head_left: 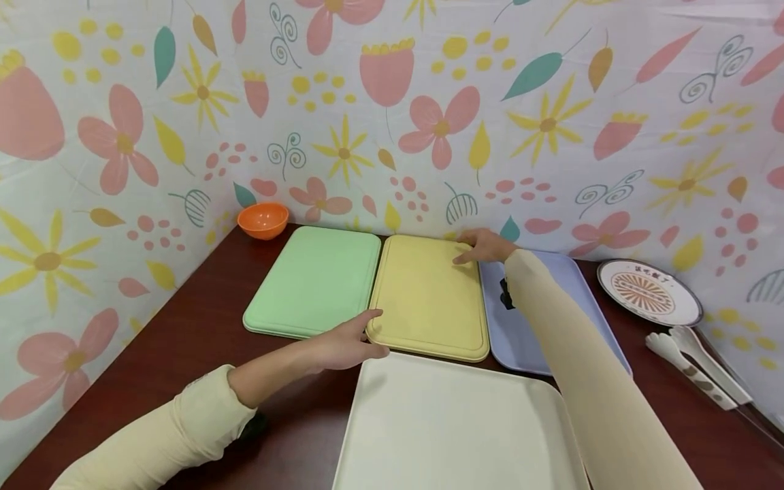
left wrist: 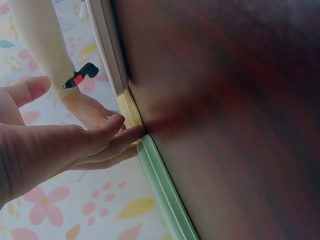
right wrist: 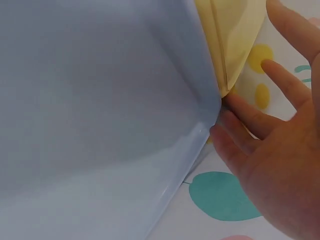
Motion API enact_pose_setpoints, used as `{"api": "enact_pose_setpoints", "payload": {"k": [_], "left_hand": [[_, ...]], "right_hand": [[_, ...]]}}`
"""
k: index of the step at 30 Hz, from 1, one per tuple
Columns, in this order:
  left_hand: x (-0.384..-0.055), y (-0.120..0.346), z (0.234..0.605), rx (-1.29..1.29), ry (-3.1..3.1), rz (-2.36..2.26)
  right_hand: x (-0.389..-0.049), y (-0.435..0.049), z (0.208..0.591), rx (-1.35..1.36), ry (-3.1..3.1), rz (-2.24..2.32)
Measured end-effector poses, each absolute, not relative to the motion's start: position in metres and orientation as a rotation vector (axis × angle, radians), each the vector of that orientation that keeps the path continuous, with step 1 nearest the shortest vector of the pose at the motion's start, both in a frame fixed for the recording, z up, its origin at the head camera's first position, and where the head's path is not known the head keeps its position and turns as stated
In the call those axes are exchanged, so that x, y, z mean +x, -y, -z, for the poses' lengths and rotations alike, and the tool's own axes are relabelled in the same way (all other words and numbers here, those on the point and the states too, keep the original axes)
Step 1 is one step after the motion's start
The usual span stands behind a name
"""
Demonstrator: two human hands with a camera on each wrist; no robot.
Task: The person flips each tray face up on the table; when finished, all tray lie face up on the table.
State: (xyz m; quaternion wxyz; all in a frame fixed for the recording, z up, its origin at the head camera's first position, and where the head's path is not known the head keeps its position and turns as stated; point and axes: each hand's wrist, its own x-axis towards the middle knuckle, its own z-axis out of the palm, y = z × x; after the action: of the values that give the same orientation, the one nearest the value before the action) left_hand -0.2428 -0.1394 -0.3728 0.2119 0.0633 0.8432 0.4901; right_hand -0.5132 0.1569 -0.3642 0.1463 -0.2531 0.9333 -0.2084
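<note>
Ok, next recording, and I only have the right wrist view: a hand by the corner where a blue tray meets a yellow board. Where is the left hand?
Observer: In the head view, the left hand is at the near left corner of the yellow board.
Operator: What lies on the left side of that board?
Observer: A green board, lying flat alongside it.
Operator: And on the side nearest the person?
Observer: A white tray, just in front of the yellow board's near edge; I can't tell whether the two touch.
</note>
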Motion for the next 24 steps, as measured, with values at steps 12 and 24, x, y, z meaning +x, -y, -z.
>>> {"api": "enact_pose_setpoints", "payload": {"k": [12,24], "left_hand": [[-0.241,0.142,0.37,0.167,-2.283,-1.361],[-0.244,0.144,0.373,0.126,-2.199,-1.38]], "right_hand": [[-0.522,-0.145,0.366,-0.679,-2.645,0.449],[-0.53,-0.151,0.376,-0.694,-2.682,0.555]]}}
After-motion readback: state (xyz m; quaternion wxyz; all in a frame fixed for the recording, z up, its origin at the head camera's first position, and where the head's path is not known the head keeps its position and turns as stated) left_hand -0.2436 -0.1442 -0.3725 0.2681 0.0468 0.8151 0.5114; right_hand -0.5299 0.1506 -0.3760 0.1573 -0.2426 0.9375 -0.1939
